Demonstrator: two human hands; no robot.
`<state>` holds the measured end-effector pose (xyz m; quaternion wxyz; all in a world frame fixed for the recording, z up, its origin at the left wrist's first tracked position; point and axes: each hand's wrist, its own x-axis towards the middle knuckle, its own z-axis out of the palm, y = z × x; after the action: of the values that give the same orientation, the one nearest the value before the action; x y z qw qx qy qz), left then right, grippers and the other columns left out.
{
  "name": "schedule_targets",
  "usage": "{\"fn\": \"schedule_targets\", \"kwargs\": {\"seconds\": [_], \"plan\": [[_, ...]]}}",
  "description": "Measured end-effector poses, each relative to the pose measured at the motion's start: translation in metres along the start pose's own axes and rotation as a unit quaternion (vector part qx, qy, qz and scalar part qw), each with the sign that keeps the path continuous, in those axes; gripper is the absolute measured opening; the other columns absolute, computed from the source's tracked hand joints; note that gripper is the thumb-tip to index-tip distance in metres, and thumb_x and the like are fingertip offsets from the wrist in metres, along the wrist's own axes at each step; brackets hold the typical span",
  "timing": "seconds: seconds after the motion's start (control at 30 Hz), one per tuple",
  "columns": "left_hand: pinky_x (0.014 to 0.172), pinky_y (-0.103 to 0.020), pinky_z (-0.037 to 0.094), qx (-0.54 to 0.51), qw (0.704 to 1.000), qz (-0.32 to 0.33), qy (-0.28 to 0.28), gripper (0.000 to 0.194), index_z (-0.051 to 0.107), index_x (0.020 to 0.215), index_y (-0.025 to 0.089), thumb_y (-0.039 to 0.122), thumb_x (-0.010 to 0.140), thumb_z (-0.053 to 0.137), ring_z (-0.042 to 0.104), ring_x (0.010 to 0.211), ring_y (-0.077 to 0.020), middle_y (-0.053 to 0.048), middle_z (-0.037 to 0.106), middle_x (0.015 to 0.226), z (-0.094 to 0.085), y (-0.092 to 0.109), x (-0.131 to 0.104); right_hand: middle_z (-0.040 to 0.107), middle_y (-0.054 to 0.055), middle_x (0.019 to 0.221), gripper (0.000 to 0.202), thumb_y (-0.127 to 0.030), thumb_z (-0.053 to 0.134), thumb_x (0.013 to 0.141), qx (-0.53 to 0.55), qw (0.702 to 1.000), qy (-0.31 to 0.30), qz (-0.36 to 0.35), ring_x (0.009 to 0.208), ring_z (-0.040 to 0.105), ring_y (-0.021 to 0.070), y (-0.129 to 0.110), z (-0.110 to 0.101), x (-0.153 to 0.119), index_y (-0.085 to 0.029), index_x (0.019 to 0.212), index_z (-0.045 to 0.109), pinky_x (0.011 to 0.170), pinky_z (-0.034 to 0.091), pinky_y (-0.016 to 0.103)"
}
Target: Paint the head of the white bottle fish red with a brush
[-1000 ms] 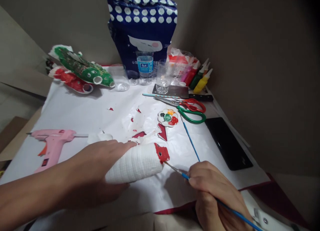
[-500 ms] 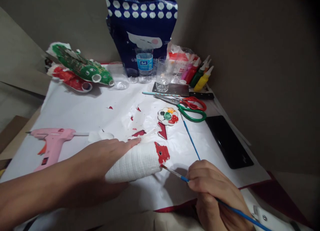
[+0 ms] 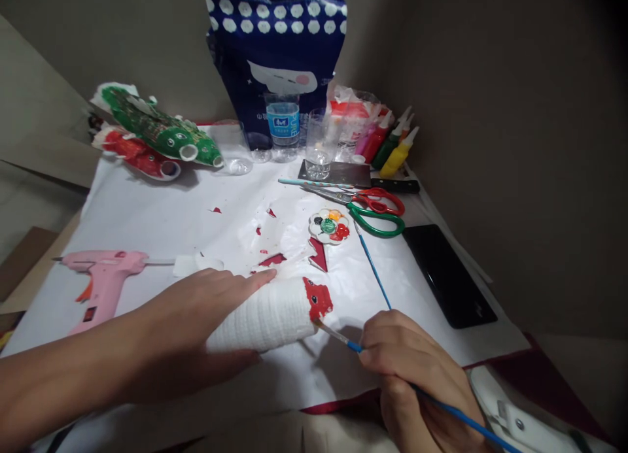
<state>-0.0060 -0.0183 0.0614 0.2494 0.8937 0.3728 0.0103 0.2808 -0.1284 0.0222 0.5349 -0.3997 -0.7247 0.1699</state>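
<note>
My left hand (image 3: 206,322) is closed around a white, ribbed, wrapped fish body (image 3: 269,319), whose right end is painted red with dark eye spots. In my right hand (image 3: 412,374) is a blue-handled paintbrush (image 3: 353,345), pinched between thumb and fingers. Its tip meets the lower edge of the red paint. Beyond the fish lies a flower-shaped paint palette (image 3: 318,234) with green, red, orange and black paint in its wells. A second blue brush (image 3: 373,263) rests between the palette and my right hand.
A pink glue gun (image 3: 105,276) lies at left, below green (image 3: 157,129) and red (image 3: 130,153) painted fish. Scissors (image 3: 375,221), a knife (image 3: 395,185), a phone (image 3: 450,276), clear cups (image 3: 318,155), paint bottles (image 3: 396,153) and a blue bag (image 3: 284,54) occupy the back and right.
My right hand and the brush have shifted slightly left and up, the tip moving along the red paint's lower edge. My left hand still holds the fish in nearly the same place.
</note>
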Motion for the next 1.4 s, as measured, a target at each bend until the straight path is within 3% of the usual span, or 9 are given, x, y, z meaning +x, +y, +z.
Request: {"fn": "schedule_targets", "kwargs": {"seconds": [0.17, 0.27, 0.6, 0.7, 0.83, 1.0, 1.2, 1.3, 1.4], "plan": [[0.107, -0.046, 0.049, 0.002, 1.0, -0.004, -0.006, 0.085, 0.041, 0.157, 0.037, 0.046, 0.08, 0.073, 0.068, 0.117, -0.0331, -0.001, 0.069, 0.137, 0.0, 0.0, 0.001, 0.069, 0.004, 0.078, 0.026, -0.009, 0.049, 0.093, -0.004, 0.999, 0.036, -0.004, 0.068, 0.067, 0.0193, 0.0, 0.0, 0.002, -0.019, 0.11, 0.065, 0.061, 0.058, 0.035], [0.108, -0.046, 0.049, 0.0, 1.0, -0.009, -0.002, 0.082, 0.043, 0.156, 0.036, 0.047, 0.08, 0.072, 0.067, 0.117, -0.0328, -0.001, 0.07, 0.137, -0.001, 0.001, 0.002, 0.069, 0.004, 0.078, 0.025, -0.006, 0.049, 0.09, 0.005, 1.0, 0.016, 0.003, 0.068, 0.067, 0.0184, 0.0, 0.0, 0.004, -0.018, 0.105, 0.065, 0.062, 0.057, 0.034], [0.103, -0.048, 0.05, -0.009, 1.0, -0.004, 0.003, 0.071, 0.052, 0.149, 0.034, 0.048, 0.082, 0.069, 0.069, 0.115, -0.0337, -0.002, 0.071, 0.135, -0.003, 0.004, 0.005, 0.067, 0.002, 0.075, 0.025, -0.003, 0.049, 0.088, 0.006, 0.999, 0.034, 0.037, 0.066, 0.064, 0.0173, 0.0, 0.002, 0.004, -0.019, 0.099, 0.065, 0.061, 0.054, 0.033], [0.106, -0.049, 0.049, -0.007, 1.0, -0.006, -0.004, 0.073, 0.05, 0.15, 0.033, 0.051, 0.082, 0.069, 0.068, 0.116, -0.0339, -0.003, 0.071, 0.136, -0.003, 0.0, 0.005, 0.068, 0.003, 0.075, 0.024, -0.007, 0.05, 0.09, 0.009, 0.998, 0.057, 0.018, 0.065, 0.065, 0.0194, 0.002, 0.002, 0.003, -0.019, 0.102, 0.067, 0.06, 0.054, 0.035], [0.106, -0.052, 0.05, 0.012, 0.999, 0.006, -0.047, 0.078, 0.047, 0.153, 0.032, 0.055, 0.083, 0.069, 0.066, 0.121, -0.0358, -0.006, 0.068, 0.142, -0.004, -0.003, 0.006, 0.07, 0.004, 0.077, 0.026, -0.004, 0.049, 0.089, 0.009, 0.999, 0.027, 0.014, 0.067, 0.066, 0.0192, 0.003, 0.001, 0.005, -0.019, 0.104, 0.066, 0.06, 0.055, 0.035], [0.108, -0.052, 0.05, 0.005, 0.999, -0.003, -0.034, 0.076, 0.05, 0.152, 0.03, 0.052, 0.082, 0.07, 0.066, 0.12, -0.0346, -0.005, 0.069, 0.14, -0.005, 0.0, 0.007, 0.067, 0.003, 0.076, 0.028, -0.003, 0.05, 0.089, 0.018, 0.998, 0.053, 0.023, 0.067, 0.063, 0.0186, 0.002, 0.002, 0.002, -0.019, 0.105, 0.066, 0.06, 0.053, 0.035], [0.104, -0.053, 0.053, 0.035, 0.997, -0.001, -0.07, 0.08, 0.046, 0.156, 0.029, 0.061, 0.085, 0.067, 0.064, 0.125, -0.039, -0.008, 0.065, 0.145, -0.007, -0.003, 0.006, 0.064, 0.003, 0.072, 0.024, -0.006, 0.048, 0.092, 0.004, 0.998, 0.064, 0.016, 0.063, 0.062, 0.0183, 0.007, 0.006, 0.0, -0.02, 0.099, 0.066, 0.057, 0.052, 0.035], [0.104, -0.054, 0.051, 0.041, 0.996, -0.002, -0.076, 0.079, 0.045, 0.157, 0.027, 0.059, 0.087, 0.066, 0.062, 0.126, -0.0393, -0.011, 0.063, 0.147, -0.008, -0.004, 0.005, 0.065, 0.003, 0.073, 0.023, -0.008, 0.049, 0.093, -0.008, 0.996, 0.087, 0.001, 0.063, 0.062, 0.0186, 0.008, 0.007, 0.0, -0.02, 0.101, 0.066, 0.058, 0.052, 0.035], [0.104, -0.053, 0.051, 0.039, 0.997, 0.004, -0.069, 0.074, 0.046, 0.156, 0.024, 0.054, 0.091, 0.064, 0.063, 0.124, -0.0374, -0.013, 0.064, 0.145, -0.008, -0.005, 0.004, 0.065, 0.004, 0.074, 0.023, -0.007, 0.049, 0.092, -0.008, 0.998, 0.064, 0.0, 0.063, 0.062, 0.0186, 0.008, 0.008, 0.001, -0.019, 0.1, 0.066, 0.058, 0.051, 0.035]]}}
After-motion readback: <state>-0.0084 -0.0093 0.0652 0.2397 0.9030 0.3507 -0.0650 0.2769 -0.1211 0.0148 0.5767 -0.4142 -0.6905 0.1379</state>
